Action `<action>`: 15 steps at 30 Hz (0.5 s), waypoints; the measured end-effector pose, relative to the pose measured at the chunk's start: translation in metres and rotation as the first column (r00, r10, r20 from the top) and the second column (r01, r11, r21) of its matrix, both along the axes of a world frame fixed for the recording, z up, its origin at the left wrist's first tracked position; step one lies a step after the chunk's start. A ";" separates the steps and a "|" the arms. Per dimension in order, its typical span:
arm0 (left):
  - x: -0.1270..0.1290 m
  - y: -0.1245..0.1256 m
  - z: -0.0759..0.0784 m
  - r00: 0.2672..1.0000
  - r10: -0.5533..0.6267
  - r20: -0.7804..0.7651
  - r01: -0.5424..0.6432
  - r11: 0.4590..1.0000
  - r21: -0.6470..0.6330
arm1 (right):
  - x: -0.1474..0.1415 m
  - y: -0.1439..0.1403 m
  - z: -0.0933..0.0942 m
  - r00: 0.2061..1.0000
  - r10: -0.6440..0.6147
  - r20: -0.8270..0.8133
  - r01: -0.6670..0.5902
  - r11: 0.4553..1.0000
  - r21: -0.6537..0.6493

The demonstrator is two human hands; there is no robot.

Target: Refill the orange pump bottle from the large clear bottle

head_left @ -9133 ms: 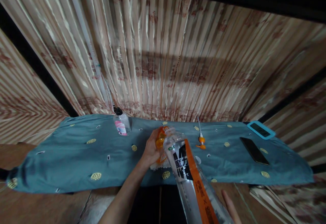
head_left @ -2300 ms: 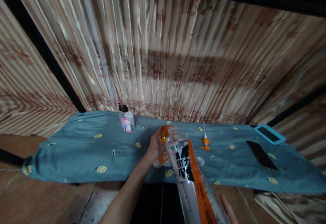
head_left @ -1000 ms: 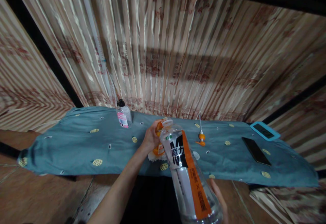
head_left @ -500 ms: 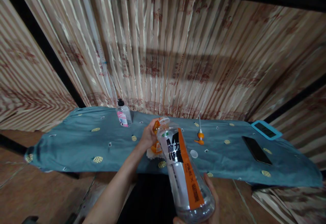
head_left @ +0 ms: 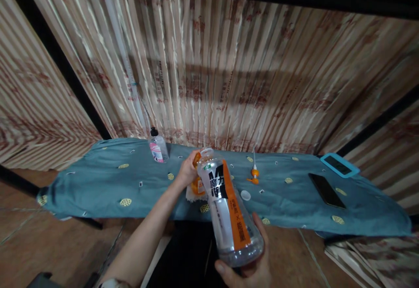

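Observation:
My right hand (head_left: 252, 266) is wrapped round the lower end of a large clear plastic bottle (head_left: 225, 214) with a silver and orange label. The bottle is tilted, its uncapped neck pointing up and away from me. Close to that neck, my left hand (head_left: 189, 168) grips an orange bottle (head_left: 198, 186), mostly hidden behind the big one. Under the orange bottle lies a whitish cloth (head_left: 194, 195). To the right, an orange pump head (head_left: 254, 174) with a pale tube rests on the table, and a white cap (head_left: 245, 195) lies beside the big bottle.
A clear bottle with a black top and pink label (head_left: 159, 148) stands at the back left. On the right lie a black phone (head_left: 326, 190) and a blue-framed device (head_left: 340, 166). The table's teal cloth (head_left: 98, 179) reaches the curtain; black poles (head_left: 68, 65) frame the space.
In the view, the big bottle's base has shifted up and left, with my right hand showing more beneath it. My left hand still holds the orange bottle. The whole view has shifted slightly.

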State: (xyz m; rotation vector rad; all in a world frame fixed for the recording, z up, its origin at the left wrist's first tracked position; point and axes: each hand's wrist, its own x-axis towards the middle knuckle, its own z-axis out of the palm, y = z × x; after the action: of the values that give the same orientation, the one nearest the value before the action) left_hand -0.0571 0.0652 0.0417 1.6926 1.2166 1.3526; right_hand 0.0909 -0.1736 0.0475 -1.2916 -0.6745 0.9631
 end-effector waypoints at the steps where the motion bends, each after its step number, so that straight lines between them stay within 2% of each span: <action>1: 0.000 -0.001 0.002 1.000 0.011 -0.026 -0.011 1.000 -0.004 | 0.000 0.001 0.000 1.000 -0.011 -0.013 0.011 1.000 -0.011; 5: 0.000 -0.003 0.006 0.996 0.035 -0.082 -0.035 0.999 0.001 | 0.001 0.002 0.002 0.999 -0.018 -0.041 0.016 0.998 -0.056; 12: -0.001 -0.005 0.007 0.996 0.027 -0.088 -0.027 1.000 -0.004 | 0.000 0.001 0.009 0.999 -0.011 0.035 0.014 0.997 -0.080; 15: -0.001 -0.004 0.005 0.997 0.028 -0.067 -0.029 0.999 -0.016 | -0.001 0.000 0.010 1.000 -0.004 -0.003 0.004 0.997 -0.075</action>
State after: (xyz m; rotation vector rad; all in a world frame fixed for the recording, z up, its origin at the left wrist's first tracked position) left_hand -0.0579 0.0610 0.0470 1.7272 1.2906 1.3081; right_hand 0.0899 -0.1737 0.0575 -1.3561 -0.6387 0.9949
